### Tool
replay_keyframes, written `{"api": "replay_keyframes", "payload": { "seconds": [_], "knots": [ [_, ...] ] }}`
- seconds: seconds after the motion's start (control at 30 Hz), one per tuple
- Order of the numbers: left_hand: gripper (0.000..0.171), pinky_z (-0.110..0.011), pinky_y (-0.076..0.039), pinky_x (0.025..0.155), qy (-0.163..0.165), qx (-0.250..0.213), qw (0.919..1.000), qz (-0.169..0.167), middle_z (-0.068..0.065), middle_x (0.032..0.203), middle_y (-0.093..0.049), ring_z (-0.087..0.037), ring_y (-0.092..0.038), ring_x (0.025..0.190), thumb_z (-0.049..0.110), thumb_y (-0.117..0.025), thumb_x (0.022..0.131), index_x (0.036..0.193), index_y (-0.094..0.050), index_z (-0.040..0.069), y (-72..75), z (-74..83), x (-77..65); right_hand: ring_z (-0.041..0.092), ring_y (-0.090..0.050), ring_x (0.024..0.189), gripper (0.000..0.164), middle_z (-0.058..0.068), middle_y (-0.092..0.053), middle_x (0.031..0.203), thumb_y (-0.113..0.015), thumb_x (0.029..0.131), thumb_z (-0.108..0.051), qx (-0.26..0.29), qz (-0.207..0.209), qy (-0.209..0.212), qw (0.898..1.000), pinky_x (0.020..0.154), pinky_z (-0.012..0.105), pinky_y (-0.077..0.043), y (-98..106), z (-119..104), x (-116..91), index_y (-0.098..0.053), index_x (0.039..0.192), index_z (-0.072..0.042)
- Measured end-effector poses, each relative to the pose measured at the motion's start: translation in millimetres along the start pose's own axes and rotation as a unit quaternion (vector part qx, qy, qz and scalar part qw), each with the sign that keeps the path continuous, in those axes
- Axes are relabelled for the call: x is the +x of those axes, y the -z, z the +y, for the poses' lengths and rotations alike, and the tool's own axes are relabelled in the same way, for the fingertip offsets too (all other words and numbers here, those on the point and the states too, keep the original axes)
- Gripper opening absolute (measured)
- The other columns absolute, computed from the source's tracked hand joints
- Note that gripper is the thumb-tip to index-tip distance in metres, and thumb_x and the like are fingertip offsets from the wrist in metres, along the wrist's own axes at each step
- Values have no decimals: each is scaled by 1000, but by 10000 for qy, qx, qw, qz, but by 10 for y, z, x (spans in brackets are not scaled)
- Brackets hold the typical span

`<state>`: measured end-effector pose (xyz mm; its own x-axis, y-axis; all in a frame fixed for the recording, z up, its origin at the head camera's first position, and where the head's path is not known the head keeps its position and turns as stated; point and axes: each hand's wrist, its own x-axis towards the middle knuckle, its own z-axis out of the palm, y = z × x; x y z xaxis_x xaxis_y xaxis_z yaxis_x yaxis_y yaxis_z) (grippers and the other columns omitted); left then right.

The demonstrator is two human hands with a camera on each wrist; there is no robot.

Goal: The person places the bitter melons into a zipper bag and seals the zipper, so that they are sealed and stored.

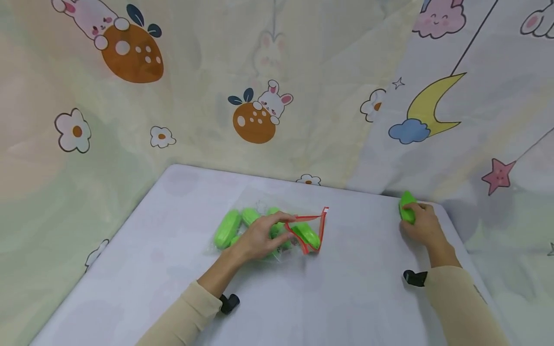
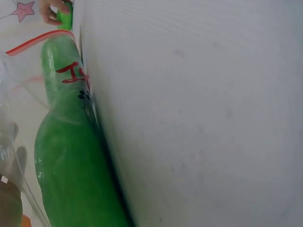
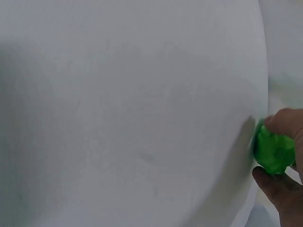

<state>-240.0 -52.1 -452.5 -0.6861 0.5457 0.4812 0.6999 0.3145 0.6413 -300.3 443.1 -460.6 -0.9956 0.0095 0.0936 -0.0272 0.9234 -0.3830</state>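
A clear zip bag (image 1: pixel 303 218) with a red-edged mouth lies on the table, its mouth gaping to the right. Several bright green oblong pieces (image 1: pixel 227 229) are inside it, one of them close to the mouth. My left hand (image 1: pixel 258 236) holds the bag by its mouth, fingers at the upper edge and thumb lower down. Red marker writing shows on the bag (image 2: pixel 71 73) in the left wrist view. Over at the table's far right corner, my right hand (image 1: pixel 423 225) grips another green oblong piece (image 1: pixel 407 206) between thumb and fingers. Its rounded end (image 3: pixel 274 150) faces the right wrist camera.
The white-covered table (image 1: pixel 355 278) runs back to a hanging cloth (image 1: pixel 320 96) printed with rabbits, flowers and a moon. A black wrist device (image 1: pixel 229 303) sits under the left sleeve, and another (image 1: pixel 414 278) by the right sleeve.
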Motion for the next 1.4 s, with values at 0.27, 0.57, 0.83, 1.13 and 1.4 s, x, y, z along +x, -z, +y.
{"api": "replay_keyframes", "payload": {
  "seconds": [0.27,0.57,0.83,1.13,1.4],
  "knots": [
    [39,-42,-51,105,7,-23,10000,-12,-7,130,-70,-17,-64,123,23,-70,100,136,-60,15,-26,-14,-33,60,-43,116,74,43,-23,145,-60,89,-11,84,-375,-53,9992,88,71,-43,-30,-88,-69,-30,156,1],
    [39,-37,-49,108,131,25,9999,-14,4,132,-67,-12,-61,125,26,-70,100,136,-60,18,-54,-13,-87,57,-41,120,80,43,-24,145,-66,90,-11,310,-436,173,9984,94,70,-40,-54,-182,-208,-27,158,3],
    [36,-37,-49,108,133,21,9999,74,6,133,-67,-12,-61,127,27,-70,100,134,-61,20,-22,-27,-100,55,-44,119,73,39,-30,144,-71,92,-14,433,-511,520,9964,92,68,-43,-78,-261,-330,-36,155,-1],
    [37,-39,-48,109,-26,34,10000,36,4,134,-67,-15,-61,128,27,-70,100,134,-61,16,-14,-22,-42,57,-54,116,70,37,-37,142,-73,95,-21,525,-624,778,9936,93,67,-49,-116,-476,-514,-40,154,-2],
    [38,-39,-49,108,-78,-61,10000,-6,2,134,-67,-17,-62,126,25,-71,99,134,-61,15,-9,-6,-5,53,-59,112,61,33,-46,136,-72,95,-17,674,-378,1166,9902,92,64,-53,-100,-714,-627,-49,148,0]
  ]
}}
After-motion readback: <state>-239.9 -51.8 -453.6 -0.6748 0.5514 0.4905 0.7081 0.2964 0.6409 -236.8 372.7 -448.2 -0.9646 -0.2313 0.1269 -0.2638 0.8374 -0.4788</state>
